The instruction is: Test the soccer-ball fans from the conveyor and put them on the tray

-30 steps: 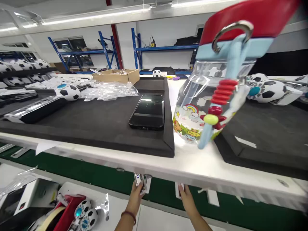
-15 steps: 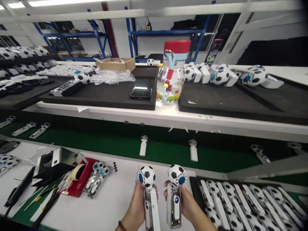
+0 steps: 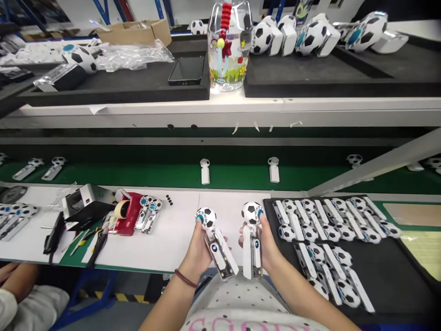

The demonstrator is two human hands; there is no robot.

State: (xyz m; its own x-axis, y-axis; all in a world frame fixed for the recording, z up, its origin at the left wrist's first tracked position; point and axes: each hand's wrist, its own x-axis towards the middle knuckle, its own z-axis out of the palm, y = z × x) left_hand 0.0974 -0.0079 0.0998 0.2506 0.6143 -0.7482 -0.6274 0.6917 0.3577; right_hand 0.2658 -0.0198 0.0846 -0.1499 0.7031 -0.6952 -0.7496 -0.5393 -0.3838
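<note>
My left hand (image 3: 197,250) is closed around a white handheld device with a soccer-ball head (image 3: 220,253). Its clear-cased body, with a small lit round display, leans down to the right. A second such device, its soccer-ball head (image 3: 250,213) uppermost, is gripped in my right hand (image 3: 269,241) and stands nearly upright. My right thumb touches the blue round part on that ball; my left thumb lies by the blue part of the other. The two devices are side by side, apart, above the front edge of the white worktop (image 3: 179,230).
At right, a black foam tray (image 3: 389,276) carries several similar devices. To the left are a red tape dispenser (image 3: 132,216), two devices (image 3: 149,216), small black dots and tools. Beyond runs a green conveyor (image 3: 165,174) with devices. A co-worker's arm (image 3: 20,280) shows lower left.
The view has tilted downward, bringing my forearms and lap into sight. The left device now leans more, its lower end toward the right one. Both hands keep their hold.
</note>
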